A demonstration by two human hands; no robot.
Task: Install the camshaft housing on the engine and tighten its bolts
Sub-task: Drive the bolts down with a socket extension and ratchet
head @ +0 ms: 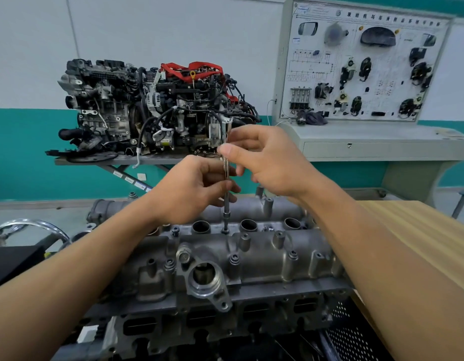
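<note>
The grey cast camshaft housing (251, 259) lies on top of the engine (199, 327) in front of me. A slim steel T-handle wrench (226, 209) stands upright, its tip seated on a bolt (225, 231) in the housing's middle row between two round bores. My left hand (191, 191) pinches the wrench shaft at its lower part. My right hand (264, 157) pinches the knurled upper part of the shaft just under the cross handle. Other bolts (234, 258) sit in bosses along the housing's near edge.
A wooden bench top (421, 246) runs along the right. Behind stands a complete engine (152, 105) on a lift table, and a grey training panel (361, 61) with car parts at the back right. A chrome ring (35, 226) shows at the left.
</note>
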